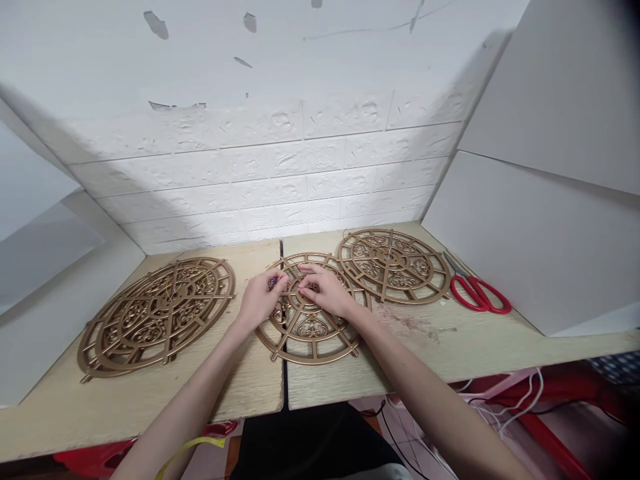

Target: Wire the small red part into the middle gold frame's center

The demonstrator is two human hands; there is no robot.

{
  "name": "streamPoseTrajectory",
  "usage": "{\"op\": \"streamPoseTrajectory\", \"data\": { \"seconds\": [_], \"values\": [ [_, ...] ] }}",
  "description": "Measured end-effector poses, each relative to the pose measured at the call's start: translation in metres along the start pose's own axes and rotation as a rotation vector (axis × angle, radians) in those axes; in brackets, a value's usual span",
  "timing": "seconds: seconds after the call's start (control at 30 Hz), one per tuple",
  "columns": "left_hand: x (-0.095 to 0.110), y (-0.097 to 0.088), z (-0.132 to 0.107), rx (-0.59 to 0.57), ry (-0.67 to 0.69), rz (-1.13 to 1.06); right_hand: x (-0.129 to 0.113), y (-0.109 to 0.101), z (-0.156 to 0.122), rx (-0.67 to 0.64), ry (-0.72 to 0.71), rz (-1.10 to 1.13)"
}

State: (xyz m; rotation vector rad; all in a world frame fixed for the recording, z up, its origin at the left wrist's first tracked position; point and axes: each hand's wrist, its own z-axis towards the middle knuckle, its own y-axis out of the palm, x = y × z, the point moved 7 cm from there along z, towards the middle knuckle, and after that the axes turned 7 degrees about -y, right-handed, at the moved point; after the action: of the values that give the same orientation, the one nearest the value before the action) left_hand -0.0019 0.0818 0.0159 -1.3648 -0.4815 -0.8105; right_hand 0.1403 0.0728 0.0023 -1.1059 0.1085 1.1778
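Note:
A round gold lattice disc with scrollwork (314, 325) lies flat on the table in front of me, across the gap between two boards. Over its left side, my left hand (261, 295) is closed in a pinch, with a small blue and red bit showing at the fingers that is too small to name. My right hand (327, 291) hovers over the disc's centre, thumb and fingertips drawn together. Whatever lies between those right fingertips is too thin or hidden to make out. Both hands partly cover the disc's upper half.
Overlapping gold discs (170, 342) are stacked at the left, with thin wire on top. More gold discs (383, 293) lie at the back right, close to the middle one. Red-handled scissors (480, 293) rest beside them. White panels (540, 247) flank the table, and a white brick-patterned wall (280, 160) stands behind.

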Motion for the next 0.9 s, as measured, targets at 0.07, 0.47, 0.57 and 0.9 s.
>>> {"op": "streamPoseTrajectory", "data": {
  "seconds": [0.07, 0.47, 0.57, 0.9],
  "values": [
    [-0.001, 0.004, 0.001, -0.049, -0.01, -0.142, 0.0, 0.0, 0.0, -0.001, 0.003, 0.003],
    [0.011, 0.01, -0.005, -0.185, -0.05, -0.356, -0.002, -0.004, 0.001, 0.029, -0.036, 0.022],
    [0.01, 0.006, -0.003, -0.127, 0.005, -0.326, -0.004, -0.008, 0.0, 0.079, -0.072, 0.033],
    [0.005, 0.002, 0.0, -0.052, 0.051, -0.266, -0.013, -0.019, -0.002, 0.201, -0.126, 0.011]
  ]
}}
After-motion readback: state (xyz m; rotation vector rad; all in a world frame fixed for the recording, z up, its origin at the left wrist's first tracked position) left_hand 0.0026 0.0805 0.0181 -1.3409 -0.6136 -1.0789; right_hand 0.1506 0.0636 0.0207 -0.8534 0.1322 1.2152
